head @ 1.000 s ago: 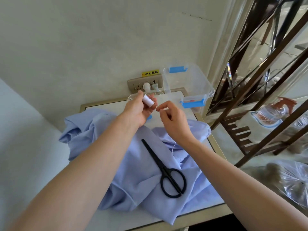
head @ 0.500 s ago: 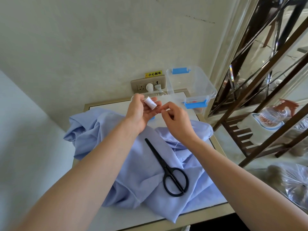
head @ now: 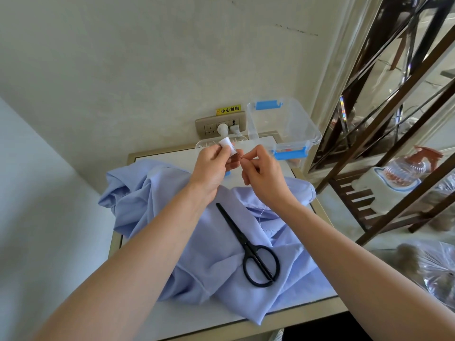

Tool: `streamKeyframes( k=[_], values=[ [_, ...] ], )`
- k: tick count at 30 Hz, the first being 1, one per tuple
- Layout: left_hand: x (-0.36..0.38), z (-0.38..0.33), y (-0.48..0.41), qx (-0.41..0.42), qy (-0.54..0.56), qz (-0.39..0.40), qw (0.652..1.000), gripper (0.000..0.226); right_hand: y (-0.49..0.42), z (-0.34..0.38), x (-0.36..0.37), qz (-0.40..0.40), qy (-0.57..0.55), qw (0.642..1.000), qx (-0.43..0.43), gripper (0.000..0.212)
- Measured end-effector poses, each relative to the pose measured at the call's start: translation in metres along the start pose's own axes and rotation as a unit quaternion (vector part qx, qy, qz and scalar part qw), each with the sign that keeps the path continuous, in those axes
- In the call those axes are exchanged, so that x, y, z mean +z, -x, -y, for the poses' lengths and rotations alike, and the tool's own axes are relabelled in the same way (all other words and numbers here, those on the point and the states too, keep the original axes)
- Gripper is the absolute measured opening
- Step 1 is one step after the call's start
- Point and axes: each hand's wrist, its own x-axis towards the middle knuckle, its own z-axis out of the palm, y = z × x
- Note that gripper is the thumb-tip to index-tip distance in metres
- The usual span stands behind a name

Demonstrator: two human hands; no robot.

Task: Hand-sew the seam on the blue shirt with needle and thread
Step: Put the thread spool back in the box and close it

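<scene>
My left hand [head: 211, 166] holds the white thread spool [head: 227, 145] in a narrow grip above the far side of the worktop [head: 197, 316]. My right hand [head: 263, 173] pinches something fine just beside it; thread end or needle, I cannot tell. A strand of thread [head: 262, 214] trails from under that wrist to the blue shirt [head: 172, 217], heaped below with black scissors [head: 248, 244] lying on it. I judge this to be thread preparation, with no stitch started. The next move calls for drawing out a length and cutting it. The clear storage box [head: 283, 124] stands close on the right and the wall is just behind, so the open room is toward me.
</scene>
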Motion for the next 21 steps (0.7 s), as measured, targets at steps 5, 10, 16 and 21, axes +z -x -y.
streamKeyframes(
  k=[5, 10, 16, 21],
  values=[
    [0.001, -0.001, 0.007, 0.008, -0.033, -0.003, 0.999, 0.03, 0.005, 0.004, 0.0, -0.004, -0.011, 1.0, 0.003, 0.01],
    [0.004, -0.004, 0.011, 0.025, -0.06, -0.018, 0.998, 0.023, 0.011, 0.015, -0.004, 0.008, -0.099, 0.993, 0.067, 0.012],
    [0.004, -0.008, 0.017, 0.01, -0.012, -0.052, 0.999, 0.019, 0.015, 0.022, -0.01, 0.029, -0.132, 0.988, 0.079, 0.008],
    [0.008, -0.013, 0.023, 0.021, 0.032, -0.043, 0.998, 0.019, 0.012, 0.029, -0.019, 0.022, -0.132, 0.989, 0.067, 0.008]
  ],
)
